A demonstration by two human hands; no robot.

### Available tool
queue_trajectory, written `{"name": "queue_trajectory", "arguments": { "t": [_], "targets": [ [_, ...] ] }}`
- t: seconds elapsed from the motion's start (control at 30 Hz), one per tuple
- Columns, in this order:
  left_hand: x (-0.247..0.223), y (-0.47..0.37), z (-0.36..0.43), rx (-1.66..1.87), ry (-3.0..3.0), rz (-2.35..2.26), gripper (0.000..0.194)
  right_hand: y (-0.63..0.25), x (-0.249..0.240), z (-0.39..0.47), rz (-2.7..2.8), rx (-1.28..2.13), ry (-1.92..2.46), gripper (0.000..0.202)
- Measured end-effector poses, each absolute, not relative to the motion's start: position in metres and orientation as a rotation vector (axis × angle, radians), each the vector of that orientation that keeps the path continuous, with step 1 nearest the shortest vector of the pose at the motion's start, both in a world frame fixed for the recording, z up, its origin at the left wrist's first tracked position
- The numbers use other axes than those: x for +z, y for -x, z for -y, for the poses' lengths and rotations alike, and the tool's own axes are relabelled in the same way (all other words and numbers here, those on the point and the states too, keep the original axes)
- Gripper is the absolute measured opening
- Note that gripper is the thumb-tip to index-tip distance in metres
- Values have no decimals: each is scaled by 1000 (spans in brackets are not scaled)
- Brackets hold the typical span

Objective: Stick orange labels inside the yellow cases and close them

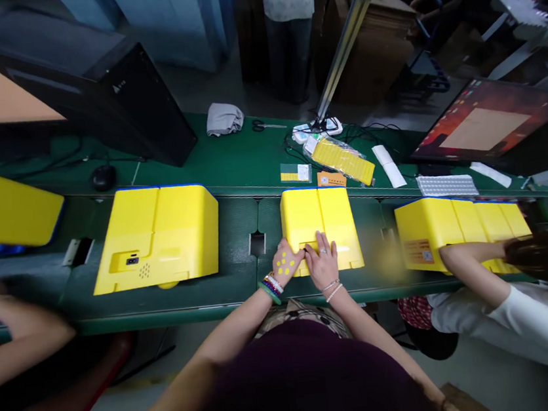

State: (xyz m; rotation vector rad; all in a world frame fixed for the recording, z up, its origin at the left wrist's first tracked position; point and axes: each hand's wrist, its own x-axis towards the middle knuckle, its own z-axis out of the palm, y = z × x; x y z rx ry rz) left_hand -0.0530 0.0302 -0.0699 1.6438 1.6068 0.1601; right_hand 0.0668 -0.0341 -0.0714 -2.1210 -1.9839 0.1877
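- Left hand point(285, 263) and right hand point(324, 264) nearly met, fingers on the yellow housing point(339, 218); couldn't tell whether they pinched anything.
- Housing sat on the dark green work surface point(235, 236), directly before the wearer.
- Looked stiff, smooth, probably slippery; weight unclear. Opposite side walls seemed the best hold.

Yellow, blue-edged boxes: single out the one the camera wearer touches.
The middle yellow box, straight ahead: the wearer's left hand and right hand touch only this one.

Middle box point(302, 215) part-hidden; leftmost box point(4, 206) cut off
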Motion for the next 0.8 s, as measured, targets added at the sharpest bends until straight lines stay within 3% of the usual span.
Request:
{"name": "queue_trajectory", "arguments": {
  "t": [0.1,0.3,0.47,0.6,0.7,0.8],
  "targets": [
    [-58,55,-62,-34,-1833,-1625,42,-82,-70,37,1898,206,1975,35],
    [-16,44,-126,-88,-2190,-1336,40,-141,-56,38,1545,137,1956,42],
    [29,-6,-124,10,-2348,-755,48,-225,-43,29,1263,98,2119,49],
    [43,-23,-108,50,-2319,-332,38,-289,-39,41,1144,458,2093,47],
    [33,-11,-104,35,-2298,-389,35,-299,-45,58,1115,853,1975,44],
    [10,11,-102,105,-2425,-494,47,-278,-57,70,1048,1106,1908,49]
  ]
}}
